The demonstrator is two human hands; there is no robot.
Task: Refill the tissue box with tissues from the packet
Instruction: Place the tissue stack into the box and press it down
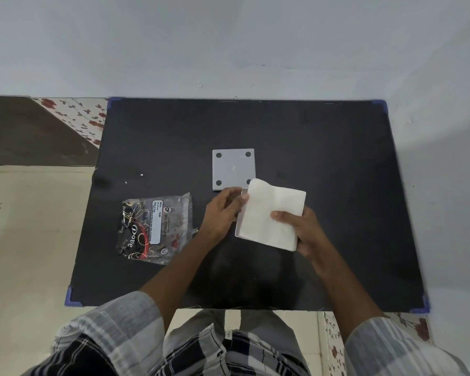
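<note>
A stack of white tissues [269,213] lies over a grey tissue box, of which only the left rim [239,221] shows. My right hand [301,229] grips the stack at its right side, thumb on top. My left hand [223,210] holds the box's left edge, fingertips at the stack's upper left corner. A flat grey square lid [232,168] with a round hole in each corner lies on the table just beyond the hands. The tissue packet [155,227], clear plastic with black, red and gold print, lies flat to the left of my left hand.
Everything rests on a black table [323,158] with blue corner guards, set against a pale wall. Cream floor tiles and a floral tile strip [79,115] lie to the left. My checked clothing [201,354] fills the bottom edge.
</note>
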